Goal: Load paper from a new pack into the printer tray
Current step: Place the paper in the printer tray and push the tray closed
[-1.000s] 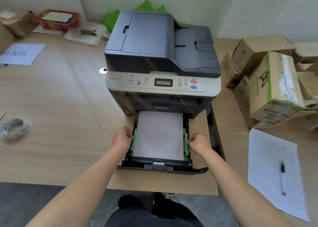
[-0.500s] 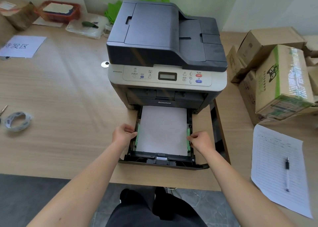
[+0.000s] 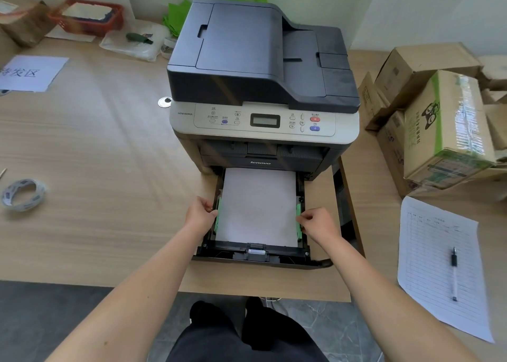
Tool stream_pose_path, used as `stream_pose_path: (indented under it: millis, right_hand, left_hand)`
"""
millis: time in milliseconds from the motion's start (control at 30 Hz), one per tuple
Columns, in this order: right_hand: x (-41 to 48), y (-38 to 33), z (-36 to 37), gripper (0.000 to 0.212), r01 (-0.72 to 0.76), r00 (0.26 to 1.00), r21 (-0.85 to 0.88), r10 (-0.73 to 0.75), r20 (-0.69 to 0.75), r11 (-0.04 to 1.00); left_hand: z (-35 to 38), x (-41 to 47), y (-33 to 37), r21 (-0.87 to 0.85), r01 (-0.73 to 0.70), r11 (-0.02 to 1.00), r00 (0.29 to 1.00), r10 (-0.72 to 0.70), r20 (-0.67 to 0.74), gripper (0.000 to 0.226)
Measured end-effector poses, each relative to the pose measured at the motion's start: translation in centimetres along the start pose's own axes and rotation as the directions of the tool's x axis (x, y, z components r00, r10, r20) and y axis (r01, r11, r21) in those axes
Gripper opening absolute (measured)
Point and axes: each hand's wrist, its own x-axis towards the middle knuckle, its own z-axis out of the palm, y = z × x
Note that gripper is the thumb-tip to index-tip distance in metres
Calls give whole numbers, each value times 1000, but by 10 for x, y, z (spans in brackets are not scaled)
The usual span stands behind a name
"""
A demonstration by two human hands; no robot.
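A dark grey and silver printer [image 3: 260, 68] stands on a wooden table. Its black paper tray [image 3: 255, 257] is pulled out toward me, with a stack of white paper [image 3: 258, 208] lying flat inside. Green side guides run along both long edges of the stack. My left hand [image 3: 200, 213] pinches the left green guide [image 3: 218, 213]. On the other side, my right hand [image 3: 315, 223] pinches the right green guide [image 3: 298, 219]. No paper pack is in view.
Cardboard boxes [image 3: 439, 120] are piled to the right of the printer. A lined sheet [image 3: 441, 263] with a pen [image 3: 454, 274] lies at the right front. A tape roll [image 3: 22, 194] sits at the left, a red basket [image 3: 87, 16] at the back left.
The view has shifted a little and the printer sits lower in the frame. Both hands stay on the tray's green side guides against the paper.
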Motion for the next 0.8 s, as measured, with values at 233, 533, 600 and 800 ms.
stream_pose_path:
  millis: [233, 533, 600, 800]
  right_hand:
    - [-8, 11, -26, 42, -32, 999, -148, 34, 10, 988]
    - [-29, 47, -36, 61, -500, 803, -74, 493, 335, 863]
    - [-35, 43, -34, 53, -548, 779, 26, 500, 378, 836]
    - [-34, 36, -21, 23, -534, 833, 144, 489, 257, 833]
  left_hand:
    - [-27, -1, -12, 61, 28, 998, 996, -33, 78, 34]
    - [-71, -8, -13, 468, 148, 871, 894, -320, 313, 41]
    - [-78, -10, -15, 431, 275, 859, 806, -451, 385, 54]
    - [-73, -13, -23, 90, 450, 889, 805, -447, 389, 34]
